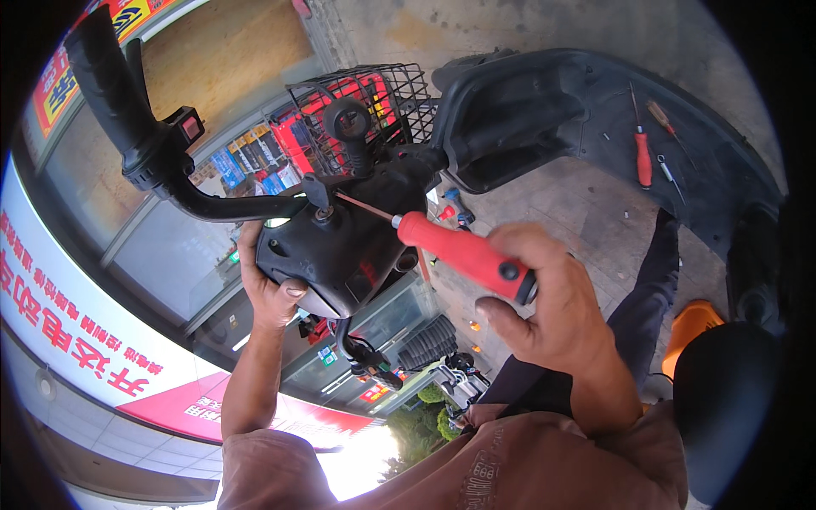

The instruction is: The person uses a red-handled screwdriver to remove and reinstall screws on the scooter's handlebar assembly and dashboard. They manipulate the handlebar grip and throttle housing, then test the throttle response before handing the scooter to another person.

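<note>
My left hand (274, 297) grips the near left edge of the scooter's black plastic handlebar cover (336, 263), thumb on the near side and fingers reaching behind it. In my right hand (565, 314) is a screwdriver (459, 251) with a thick red handle, held by its butt end. Its thin shaft points up and left across the cover, and the tip lies close to the key (318, 192) standing in the ignition lock. Whether the tip touches a screw or a seam is too small to tell.
On the scooter's black footboard (612, 110) lie another red-handled screwdriver (643, 161), a wooden-handled one (660, 117) and a small metal tool (666, 168). A wire basket (416, 93), a mirror stem (355, 157) and a handlebar (195, 200) surround the cover. A blue power tool (459, 209) rests on the pavement.
</note>
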Available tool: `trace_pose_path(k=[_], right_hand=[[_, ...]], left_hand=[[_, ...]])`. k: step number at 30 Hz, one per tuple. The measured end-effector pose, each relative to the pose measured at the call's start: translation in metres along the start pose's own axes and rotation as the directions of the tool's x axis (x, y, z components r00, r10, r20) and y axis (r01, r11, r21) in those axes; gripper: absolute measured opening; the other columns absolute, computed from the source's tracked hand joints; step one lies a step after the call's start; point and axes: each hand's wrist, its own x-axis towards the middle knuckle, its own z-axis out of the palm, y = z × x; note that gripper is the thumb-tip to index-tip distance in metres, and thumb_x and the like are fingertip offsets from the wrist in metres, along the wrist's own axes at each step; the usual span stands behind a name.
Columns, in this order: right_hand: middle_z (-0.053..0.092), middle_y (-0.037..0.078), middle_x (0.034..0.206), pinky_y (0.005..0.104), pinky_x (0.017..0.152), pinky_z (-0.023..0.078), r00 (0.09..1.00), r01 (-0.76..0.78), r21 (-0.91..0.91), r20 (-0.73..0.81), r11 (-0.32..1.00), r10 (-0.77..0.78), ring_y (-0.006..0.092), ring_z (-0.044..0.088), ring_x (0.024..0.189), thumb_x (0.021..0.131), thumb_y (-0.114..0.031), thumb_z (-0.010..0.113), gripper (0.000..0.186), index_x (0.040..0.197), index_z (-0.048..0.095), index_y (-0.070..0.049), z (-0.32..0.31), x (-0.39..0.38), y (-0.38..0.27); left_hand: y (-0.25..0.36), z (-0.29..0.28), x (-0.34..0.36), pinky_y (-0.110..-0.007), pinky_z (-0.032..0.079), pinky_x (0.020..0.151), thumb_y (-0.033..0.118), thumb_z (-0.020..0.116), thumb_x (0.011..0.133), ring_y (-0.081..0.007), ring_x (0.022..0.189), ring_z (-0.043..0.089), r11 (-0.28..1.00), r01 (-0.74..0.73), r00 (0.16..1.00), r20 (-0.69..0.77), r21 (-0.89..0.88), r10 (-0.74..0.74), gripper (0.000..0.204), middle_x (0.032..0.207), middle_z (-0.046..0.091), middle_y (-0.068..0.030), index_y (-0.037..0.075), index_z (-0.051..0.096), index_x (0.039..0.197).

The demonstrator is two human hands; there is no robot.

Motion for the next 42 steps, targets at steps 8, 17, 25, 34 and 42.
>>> trace_pose_path(k=[8,17,25,34,42], right_hand=[[0.064,0.016,0.085,0.0346,0.061,0.050,0.993,-0.116,0.021,0.023,0.993,0.116,0.0306,0.067,0.070,0.073,-0.013,0.077,0.042,0.104,0.050,-0.001,0.002,-0.001,-0.010],[0.064,0.014,0.074,0.0331,0.058,0.049,0.993,-0.118,-0.064,-0.025,0.991,0.117,0.0283,0.067,0.067,0.079,-0.016,0.075,0.036,0.101,0.051,-0.001,0.007,-0.003,-0.012],[0.064,0.015,0.077,0.0326,0.058,0.049,0.981,-0.178,-0.058,-0.089,0.982,0.173,0.0291,0.065,0.064,0.082,-0.023,0.074,0.037,0.102,0.052,-0.001,0.017,-0.007,-0.021],[0.065,0.017,0.081,0.0328,0.060,0.050,0.965,-0.240,-0.117,-0.132,0.964,0.225,0.0255,0.065,0.069,0.082,-0.016,0.072,0.034,0.105,0.053,0.000,0.021,-0.007,-0.022],[0.062,0.018,0.095,0.0336,0.075,0.050,0.859,-0.400,-0.261,-0.440,0.878,0.261,0.0250,0.063,0.085,0.089,-0.018,0.064,0.033,0.110,0.051,0.002,-0.039,-0.041,0.049]], left_hand=[[0.004,0.004,0.003,-0.040,0.032,0.106,0.073,0.076,0.055,-0.0271,0.125,0.043,0.993,0.028,1.000,-0.008,-0.114,-0.029,0.117,0.134,0.041,-0.0176,-0.006,0.039,0.134],[0.000,0.006,0.007,-0.040,0.029,0.108,0.070,0.078,0.055,-0.0297,0.130,0.039,0.989,-0.024,0.999,-0.028,-0.148,0.020,0.114,0.138,0.039,-0.0198,-0.007,0.041,0.132],[0.000,0.004,0.008,-0.040,0.028,0.109,0.069,0.074,0.061,-0.0311,0.129,0.040,0.993,-0.108,0.994,-0.037,-0.042,0.106,0.106,0.136,0.043,-0.0212,-0.005,0.045,0.131],[0.007,0.005,0.009,-0.039,0.032,0.106,0.060,0.078,0.060,-0.0296,0.124,0.045,0.992,-0.099,0.994,-0.053,-0.078,0.095,0.101,0.134,0.045,-0.0201,-0.005,0.046,0.130],[0.007,0.007,0.011,-0.039,0.033,0.106,0.058,0.082,0.057,-0.0303,0.123,0.046,0.985,-0.150,0.987,-0.076,-0.089,0.143,0.101,0.135,0.044,-0.0211,-0.003,0.047,0.130]])
